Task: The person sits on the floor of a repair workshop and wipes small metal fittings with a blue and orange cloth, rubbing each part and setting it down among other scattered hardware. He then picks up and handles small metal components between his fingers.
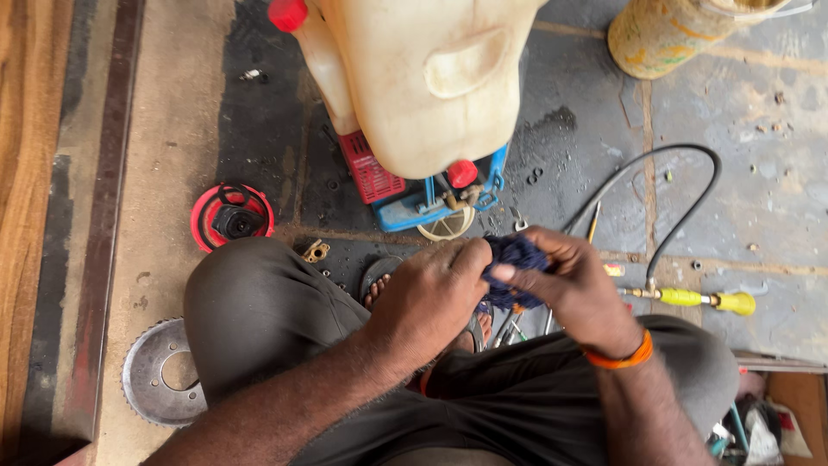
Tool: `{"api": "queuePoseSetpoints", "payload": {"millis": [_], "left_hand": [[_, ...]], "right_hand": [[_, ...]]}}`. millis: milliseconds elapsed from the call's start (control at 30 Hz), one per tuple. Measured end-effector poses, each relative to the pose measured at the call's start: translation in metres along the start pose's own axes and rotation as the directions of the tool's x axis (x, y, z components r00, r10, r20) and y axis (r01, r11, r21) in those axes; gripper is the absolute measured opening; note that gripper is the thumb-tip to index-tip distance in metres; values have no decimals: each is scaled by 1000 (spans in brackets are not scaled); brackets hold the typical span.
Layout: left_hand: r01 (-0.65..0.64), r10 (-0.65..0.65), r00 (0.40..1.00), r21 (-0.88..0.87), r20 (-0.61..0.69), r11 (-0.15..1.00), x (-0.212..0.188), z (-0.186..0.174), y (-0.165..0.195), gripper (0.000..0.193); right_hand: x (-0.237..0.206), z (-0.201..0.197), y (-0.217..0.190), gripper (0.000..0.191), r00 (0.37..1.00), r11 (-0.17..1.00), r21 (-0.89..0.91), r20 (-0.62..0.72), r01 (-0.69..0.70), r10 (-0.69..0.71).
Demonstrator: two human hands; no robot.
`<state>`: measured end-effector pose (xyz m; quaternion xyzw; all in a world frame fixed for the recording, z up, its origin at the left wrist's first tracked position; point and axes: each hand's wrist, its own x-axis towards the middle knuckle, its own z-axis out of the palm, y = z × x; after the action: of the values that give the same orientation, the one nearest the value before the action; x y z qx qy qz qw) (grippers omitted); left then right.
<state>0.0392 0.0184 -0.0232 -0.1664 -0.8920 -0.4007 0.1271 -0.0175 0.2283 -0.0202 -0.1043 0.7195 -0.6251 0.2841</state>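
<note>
Both hands meet over my lap around a dark blue rag (pixel 514 263). My left hand (pixel 431 298) pinches the rag's left side with fingers curled tight. My right hand (pixel 573 289), with an orange band at the wrist, closes on the rag from the right. Whatever is inside the rag is hidden. Just beyond my hands stands a cream plastic tank (pixel 414 78) with a red cap, mounted on a blue and red engine frame (pixel 405 194).
A red round cover (pixel 231 216) and a toothed metal disc (pixel 159 371) lie at the left on the floor. A black hose (pixel 681 207) with a yellow nozzle (pixel 703 299) runs at the right. A patterned pot (pixel 673 30) stands at the top right. Small tools lie under my hands.
</note>
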Motion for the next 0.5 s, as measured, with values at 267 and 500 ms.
{"api": "queuePoseSetpoints", "payload": {"millis": [267, 500], "left_hand": [[164, -189, 982, -550, 11, 819, 12, 1, -8, 19], [434, -404, 864, -851, 301, 296, 15, 9, -24, 21]], "right_hand": [[10, -4, 19, 30, 965, 844, 506, -75, -179, 250], [7, -11, -17, 57, 983, 773, 629, -178, 81, 42]]}}
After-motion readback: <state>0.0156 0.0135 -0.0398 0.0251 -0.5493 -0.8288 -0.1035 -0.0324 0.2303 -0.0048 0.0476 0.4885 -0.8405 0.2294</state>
